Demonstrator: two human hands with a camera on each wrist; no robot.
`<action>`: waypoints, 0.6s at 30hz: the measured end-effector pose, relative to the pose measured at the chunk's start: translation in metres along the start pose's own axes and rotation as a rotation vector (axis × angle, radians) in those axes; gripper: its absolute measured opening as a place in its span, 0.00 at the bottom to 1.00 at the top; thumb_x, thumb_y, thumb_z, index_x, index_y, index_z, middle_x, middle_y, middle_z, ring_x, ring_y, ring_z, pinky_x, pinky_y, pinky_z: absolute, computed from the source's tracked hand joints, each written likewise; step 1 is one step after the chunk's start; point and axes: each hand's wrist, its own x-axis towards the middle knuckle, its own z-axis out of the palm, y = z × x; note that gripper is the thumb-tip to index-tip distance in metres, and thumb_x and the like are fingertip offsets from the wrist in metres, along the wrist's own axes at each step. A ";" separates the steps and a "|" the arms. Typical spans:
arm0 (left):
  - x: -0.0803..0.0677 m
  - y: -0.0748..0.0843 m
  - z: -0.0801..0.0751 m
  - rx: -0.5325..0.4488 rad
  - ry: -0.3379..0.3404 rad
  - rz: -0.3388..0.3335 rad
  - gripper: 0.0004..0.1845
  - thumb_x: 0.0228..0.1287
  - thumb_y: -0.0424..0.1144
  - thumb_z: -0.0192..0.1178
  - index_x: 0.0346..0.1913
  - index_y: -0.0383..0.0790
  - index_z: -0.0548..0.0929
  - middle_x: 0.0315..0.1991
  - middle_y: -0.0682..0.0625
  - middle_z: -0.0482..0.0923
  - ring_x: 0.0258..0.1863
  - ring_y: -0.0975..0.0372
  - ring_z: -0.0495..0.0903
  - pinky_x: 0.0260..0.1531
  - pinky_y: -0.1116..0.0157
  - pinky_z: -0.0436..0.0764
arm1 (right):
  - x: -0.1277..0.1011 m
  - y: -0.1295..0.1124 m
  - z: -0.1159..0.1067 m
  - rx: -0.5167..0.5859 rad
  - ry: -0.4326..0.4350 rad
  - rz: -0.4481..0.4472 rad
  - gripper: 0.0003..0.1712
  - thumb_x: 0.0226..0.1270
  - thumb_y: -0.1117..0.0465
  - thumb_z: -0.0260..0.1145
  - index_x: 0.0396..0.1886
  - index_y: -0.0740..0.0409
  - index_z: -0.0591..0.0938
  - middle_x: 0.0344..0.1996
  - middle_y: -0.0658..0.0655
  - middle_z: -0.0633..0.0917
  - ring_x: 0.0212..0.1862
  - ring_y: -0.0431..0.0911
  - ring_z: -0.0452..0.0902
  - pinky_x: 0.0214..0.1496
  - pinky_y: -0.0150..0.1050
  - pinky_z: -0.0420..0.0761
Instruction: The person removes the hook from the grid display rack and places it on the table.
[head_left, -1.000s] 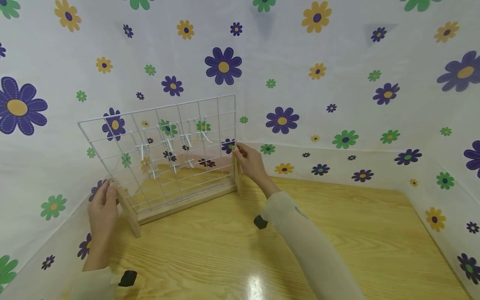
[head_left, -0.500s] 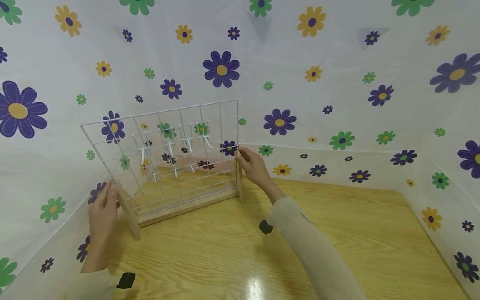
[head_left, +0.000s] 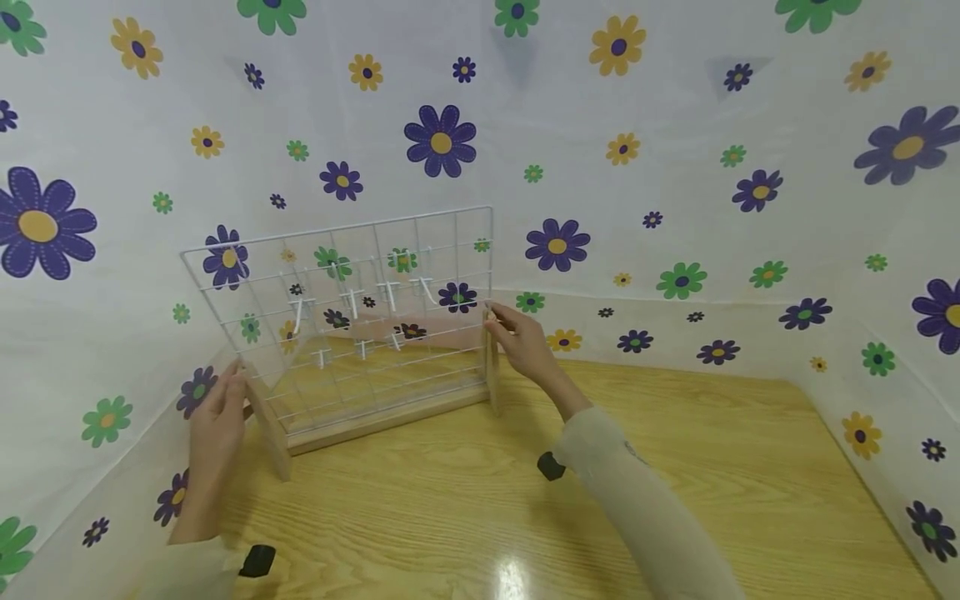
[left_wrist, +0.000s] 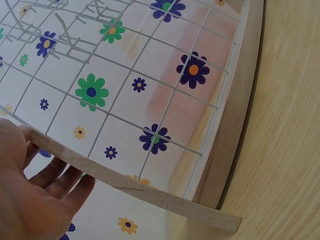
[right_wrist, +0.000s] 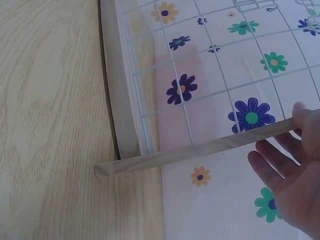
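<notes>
A white wire grid rack [head_left: 360,312] stands upright on the wooden table [head_left: 600,517], near the back left corner by the flowered cloth wall [head_left: 675,167]. The grid sits in a wooden base bar [head_left: 382,421] and has one wooden side post at each end. Several small white hooks [head_left: 390,293] hang on the wires of the grid; nothing hangs from them.

The left hand [head_left: 217,425] holds the left side post [head_left: 268,429], thumb in front and fingers [left_wrist: 60,180] behind it, lightly curled around the wood. The right hand [head_left: 525,346] holds the top of the right side post [head_left: 491,362] in the same way, with the thumb on one face and the fingers [right_wrist: 272,165] behind the stick. Both sleeves are light beige, and a dark wrist device [head_left: 550,465] shows under the right forearm.
</notes>
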 end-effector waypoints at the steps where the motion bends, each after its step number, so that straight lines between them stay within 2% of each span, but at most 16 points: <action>1: 0.000 0.000 0.001 0.005 -0.007 0.006 0.31 0.83 0.61 0.38 0.82 0.56 0.58 0.81 0.51 0.55 0.76 0.47 0.62 0.65 0.63 0.76 | -0.001 0.001 -0.003 0.001 -0.006 0.002 0.26 0.82 0.59 0.59 0.73 0.66 0.72 0.65 0.67 0.79 0.64 0.62 0.78 0.64 0.53 0.82; 6: 0.001 0.001 0.007 0.009 -0.068 0.019 0.32 0.82 0.62 0.38 0.82 0.58 0.55 0.81 0.49 0.54 0.75 0.44 0.63 0.68 0.54 0.73 | -0.010 0.002 -0.018 -0.020 -0.034 0.013 0.29 0.83 0.57 0.59 0.75 0.67 0.70 0.67 0.68 0.77 0.65 0.64 0.76 0.65 0.57 0.80; 11: 0.003 0.000 0.013 0.029 -0.131 0.034 0.34 0.82 0.63 0.38 0.83 0.57 0.50 0.81 0.45 0.54 0.71 0.41 0.68 0.69 0.46 0.71 | -0.019 0.005 -0.028 -0.018 -0.014 0.016 0.28 0.82 0.58 0.60 0.74 0.67 0.71 0.68 0.68 0.77 0.64 0.63 0.77 0.63 0.57 0.82; 14: 0.002 0.002 0.018 0.024 -0.131 0.049 0.35 0.82 0.62 0.40 0.83 0.55 0.51 0.81 0.45 0.55 0.71 0.41 0.69 0.68 0.49 0.72 | -0.024 0.008 -0.031 -0.012 0.005 -0.004 0.27 0.81 0.61 0.61 0.73 0.68 0.72 0.65 0.69 0.79 0.61 0.64 0.79 0.59 0.55 0.85; 18: 0.003 0.003 0.024 0.008 -0.111 0.077 0.35 0.82 0.61 0.42 0.83 0.53 0.55 0.80 0.46 0.58 0.71 0.42 0.70 0.65 0.60 0.75 | -0.030 0.010 -0.036 -0.007 0.010 -0.032 0.27 0.79 0.66 0.62 0.73 0.71 0.71 0.64 0.72 0.78 0.59 0.64 0.81 0.59 0.55 0.85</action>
